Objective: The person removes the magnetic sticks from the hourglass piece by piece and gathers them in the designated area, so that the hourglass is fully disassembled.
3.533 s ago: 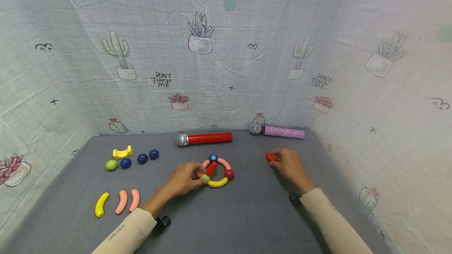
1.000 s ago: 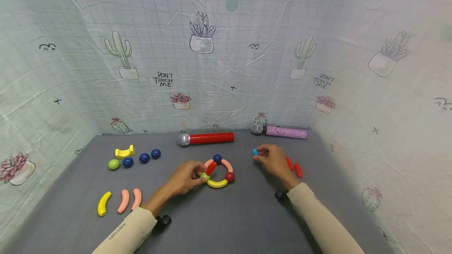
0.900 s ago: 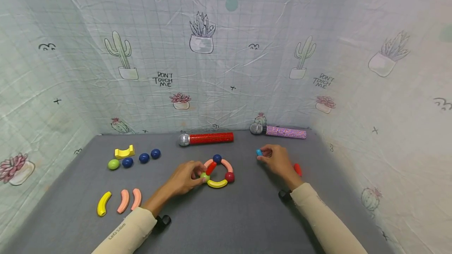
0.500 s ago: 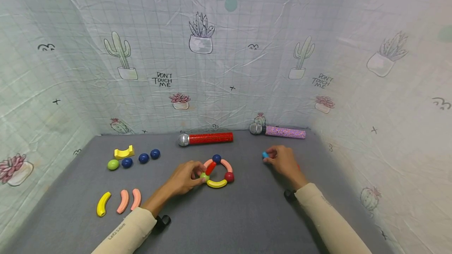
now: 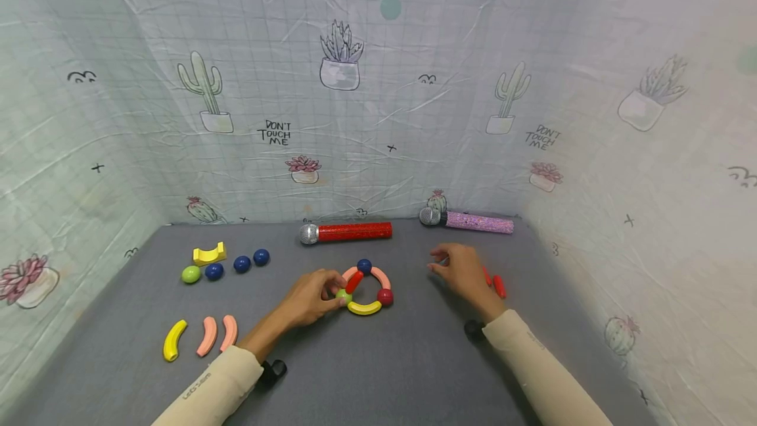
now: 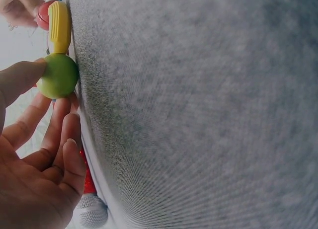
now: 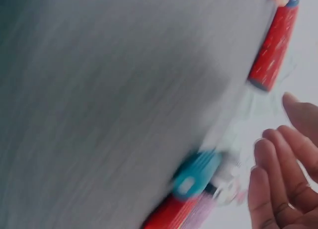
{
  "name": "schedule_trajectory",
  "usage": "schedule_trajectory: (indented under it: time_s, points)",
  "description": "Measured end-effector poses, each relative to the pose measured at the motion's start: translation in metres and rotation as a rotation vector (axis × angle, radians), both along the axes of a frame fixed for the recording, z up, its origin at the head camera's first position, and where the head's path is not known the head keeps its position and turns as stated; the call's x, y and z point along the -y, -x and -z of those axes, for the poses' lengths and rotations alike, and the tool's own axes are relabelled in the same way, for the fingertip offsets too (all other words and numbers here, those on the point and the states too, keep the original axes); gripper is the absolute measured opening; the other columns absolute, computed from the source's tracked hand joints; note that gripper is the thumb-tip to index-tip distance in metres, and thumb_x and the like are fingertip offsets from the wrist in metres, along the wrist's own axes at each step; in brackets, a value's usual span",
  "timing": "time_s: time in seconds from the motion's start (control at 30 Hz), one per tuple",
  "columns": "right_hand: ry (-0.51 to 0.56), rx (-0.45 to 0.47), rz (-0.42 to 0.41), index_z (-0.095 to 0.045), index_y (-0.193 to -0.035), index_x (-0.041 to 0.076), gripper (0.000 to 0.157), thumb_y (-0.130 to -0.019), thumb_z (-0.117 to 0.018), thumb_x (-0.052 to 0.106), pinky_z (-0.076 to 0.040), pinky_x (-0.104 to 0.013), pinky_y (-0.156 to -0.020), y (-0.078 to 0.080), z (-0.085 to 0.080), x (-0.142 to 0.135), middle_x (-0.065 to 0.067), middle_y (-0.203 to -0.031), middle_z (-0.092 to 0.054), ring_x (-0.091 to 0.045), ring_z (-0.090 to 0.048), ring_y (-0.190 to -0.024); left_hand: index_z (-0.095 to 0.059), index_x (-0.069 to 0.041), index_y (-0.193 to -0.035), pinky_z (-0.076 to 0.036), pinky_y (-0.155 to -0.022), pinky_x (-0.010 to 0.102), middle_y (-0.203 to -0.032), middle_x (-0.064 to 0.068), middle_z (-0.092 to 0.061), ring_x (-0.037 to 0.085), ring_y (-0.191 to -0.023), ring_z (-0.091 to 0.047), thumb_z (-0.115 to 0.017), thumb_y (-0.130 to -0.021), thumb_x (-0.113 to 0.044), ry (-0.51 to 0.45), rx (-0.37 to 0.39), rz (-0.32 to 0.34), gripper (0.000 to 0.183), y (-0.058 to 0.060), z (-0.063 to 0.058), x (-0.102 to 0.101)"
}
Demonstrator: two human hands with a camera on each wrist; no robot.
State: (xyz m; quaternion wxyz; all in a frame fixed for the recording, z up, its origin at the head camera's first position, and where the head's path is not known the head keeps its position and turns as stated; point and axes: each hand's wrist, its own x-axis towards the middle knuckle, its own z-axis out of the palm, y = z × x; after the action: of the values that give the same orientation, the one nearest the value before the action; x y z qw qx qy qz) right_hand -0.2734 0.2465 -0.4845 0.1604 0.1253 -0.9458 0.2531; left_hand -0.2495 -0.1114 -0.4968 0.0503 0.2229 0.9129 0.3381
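In the head view my left hand [image 5: 309, 298] pinches the green ball [image 6: 58, 76] of a ring of magnetic balls and curved bars. The ring also has a yellow curved bar [image 5: 364, 308], a red ball [image 5: 385, 297], a blue ball [image 5: 364, 266] and pink curved bars [image 5: 381, 277]. A straight red rod [image 5: 354, 282] leans up from beside the green ball. To the right, my right hand [image 5: 464, 273] holds nothing, thumb and fingers parted. In the right wrist view a light-blue rod [image 7: 198, 174] lies by a red rod [image 7: 171, 211]; the hand hides the blue one from the head view.
Red rods [image 5: 499, 286] lie beyond the right wrist. A red microphone [image 5: 353, 231] and a purple glitter microphone [image 5: 479, 222] lie at the back. On the left are several blue balls [image 5: 242, 264], a green ball [image 5: 191, 274], a yellow block [image 5: 209, 254] and curved bars [image 5: 174, 340].
The right hand held a red rod 3.5 seconds ago, then a light-blue rod; it has let that go and moved slightly left. The left hand keeps its pinch on the green ball.
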Motion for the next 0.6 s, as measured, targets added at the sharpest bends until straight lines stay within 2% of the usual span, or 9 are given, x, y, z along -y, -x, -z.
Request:
schedule_trajectory:
  time_s: [0.17,0.27,0.47,0.6]
  points:
    - [0.144,0.052,-0.113,-0.082,-0.109,0.007,0.027,-0.086,-0.09,0.018,-0.06,-0.031,-0.071,-0.006,-0.004,0.035,-0.004,-0.094,-0.081,-0.013,-0.074,-0.078,-0.075,-0.017,-0.111,-0.048,-0.07,0.024,-0.097,-0.001,-0.068,0.009,-0.078,-0.057,-0.085,-0.093,-0.024,-0.003,-0.002,-0.003,0.022,0.001,0.001,0.0]
    - [0.192,0.093,-0.159,-0.081,-0.111,0.009,0.024,-0.09,-0.088,0.021,-0.059,-0.026,-0.071,-0.008,-0.004,0.055,0.001,-0.094,-0.08,-0.007,-0.071,-0.078,-0.075,-0.017,-0.11,-0.048,-0.07,0.024,-0.096,-0.002,-0.067,0.009,-0.078,-0.057,-0.085,-0.092,-0.024,-0.004,0.002,-0.006,0.022,0.001,0.001,-0.001]
    - [0.235,0.166,-0.274,-0.079,-0.116,0.01,0.028,-0.096,-0.082,0.029,-0.057,-0.023,-0.071,-0.012,-0.004,0.092,0.002,-0.096,-0.079,-0.007,-0.069,-0.079,-0.074,-0.016,-0.112,-0.049,-0.069,0.024,-0.097,-0.002,-0.067,0.01,-0.078,-0.058,-0.084,-0.093,-0.023,-0.019,0.019,0.004,0.022,0.002,0.001,-0.002]
    - [0.243,0.191,-0.354,-0.078,-0.119,0.009,0.03,-0.097,-0.081,0.029,-0.057,-0.023,-0.071,-0.013,-0.006,0.11,0.001,-0.099,-0.08,-0.008,-0.07,-0.08,-0.075,-0.014,-0.112,-0.049,-0.071,0.024,-0.097,0.0,-0.068,0.012,-0.079,-0.06,-0.084,-0.093,-0.023,-0.019,-0.016,0.015,0.022,0.002,0.002,0.0]
